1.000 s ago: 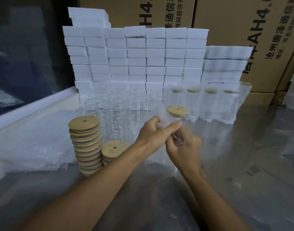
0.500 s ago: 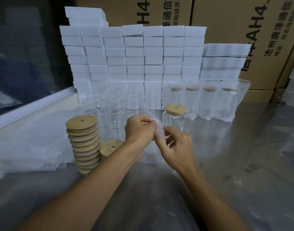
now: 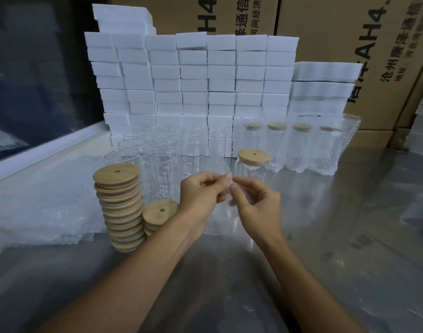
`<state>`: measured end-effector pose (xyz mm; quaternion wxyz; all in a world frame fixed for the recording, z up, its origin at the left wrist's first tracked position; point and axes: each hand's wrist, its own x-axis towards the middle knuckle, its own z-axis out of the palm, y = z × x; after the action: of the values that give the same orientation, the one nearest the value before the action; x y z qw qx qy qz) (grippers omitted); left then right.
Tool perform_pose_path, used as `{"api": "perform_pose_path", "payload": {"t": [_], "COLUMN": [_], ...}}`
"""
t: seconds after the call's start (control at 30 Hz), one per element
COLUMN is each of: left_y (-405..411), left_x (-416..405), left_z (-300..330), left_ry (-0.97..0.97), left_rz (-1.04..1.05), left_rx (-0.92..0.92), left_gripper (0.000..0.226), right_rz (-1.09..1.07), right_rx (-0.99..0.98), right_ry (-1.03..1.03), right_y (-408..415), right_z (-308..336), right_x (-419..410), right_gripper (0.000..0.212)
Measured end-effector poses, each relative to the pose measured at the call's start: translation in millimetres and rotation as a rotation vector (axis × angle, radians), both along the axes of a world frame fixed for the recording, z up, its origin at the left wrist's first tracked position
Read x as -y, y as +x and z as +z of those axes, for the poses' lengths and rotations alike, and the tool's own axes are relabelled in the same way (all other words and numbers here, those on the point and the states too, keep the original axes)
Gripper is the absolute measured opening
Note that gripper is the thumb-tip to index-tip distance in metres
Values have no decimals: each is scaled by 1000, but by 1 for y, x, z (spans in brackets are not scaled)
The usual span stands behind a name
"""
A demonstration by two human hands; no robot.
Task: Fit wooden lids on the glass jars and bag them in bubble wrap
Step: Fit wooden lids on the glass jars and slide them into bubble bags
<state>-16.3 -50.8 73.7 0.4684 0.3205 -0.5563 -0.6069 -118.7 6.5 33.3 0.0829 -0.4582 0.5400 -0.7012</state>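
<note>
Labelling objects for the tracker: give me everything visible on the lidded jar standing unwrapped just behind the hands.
The lidded jar is clear glass, upright on the grey tabletop, right of the open jars and in front of the wrapped row. A round, light wooden lid sits flat on its mouth, with a small hole near the centre. The jar looks empty and carries no bubble wrap. Its lower part is hidden behind the right hand; neither hand visibly touches it.

The tabletop was seen as smooth, glossy grey metal. The lids were of matt pale wood, the jars of clear shiny glass, the cartons of matt brown cardboard.
</note>
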Motion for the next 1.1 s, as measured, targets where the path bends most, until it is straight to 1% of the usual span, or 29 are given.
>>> {"api": "perform_pose_path", "payload": {"t": [0.13,0.2,0.3,0.37,0.43,0.47,0.53,0.57,0.63,0.67,0.73,0.8,0.87,0.93,0.97,1.03,1.1], "left_y": [-3,-6,-11,-13,-13,-13,-11,-11,-10,-9,-7,-6,-6,-8,-10,-14,-19], "left_x": [-1,-3,-5,-9,-12,-12,-10,-9,-9,-9,-11,-11,-10,-11,-11,-12,-10], "left_z": [-7,-13,-25,-36,-46,-51,-54,-55,-55,-55,-58,-62,-64,-63,-62,-61,-61], "left_ry": [-23,-59,-217,-334,-404,-423,-427,-423,-412,-416,-430,-425,-436,-473,-490,-518,-583], "left_rz": [55,123,289,329,338,341,357,370,384,381,359,340,345,365,379,416,485], "left_rx": [6,15,58,120,186,209,235,241,233,229,237,256,290,319,320,309,340], "left_gripper": [12,12,24,28,36,38,34,30,18,12,12,17,26,39,44,55,64], "right_rz": [6,-38,-149,-234,-328,-360,-360,-339,-222,-157,-74,-91,-157,-218,-235,-234,-160], "right_rx": [89,144,216,259,293,305,256,199,123,106,85,98,62,9,20,100,237], "right_ry": [18,-11,-37,-77,-105,-99,-25,48,166,204,258,295,327,332,301,173,5], "right_y": [-2,-2,-4,-7,-14,-16,-22,-24,-28,-28,-32,-39,-43,-42,-41,-37,-29], "right_z": [-1,0,2,4,3,3,-1,-4,-14,-18,-25,-29,-31,-33,-31,-20,0], "right_x": [2,3,2,1,0,0,0,1,4,5,11,16,20,20,19,13,4], "right_gripper": [5,11,22,24,28,25,4,21,58,72,89,98,91,75,69,61,62]}}
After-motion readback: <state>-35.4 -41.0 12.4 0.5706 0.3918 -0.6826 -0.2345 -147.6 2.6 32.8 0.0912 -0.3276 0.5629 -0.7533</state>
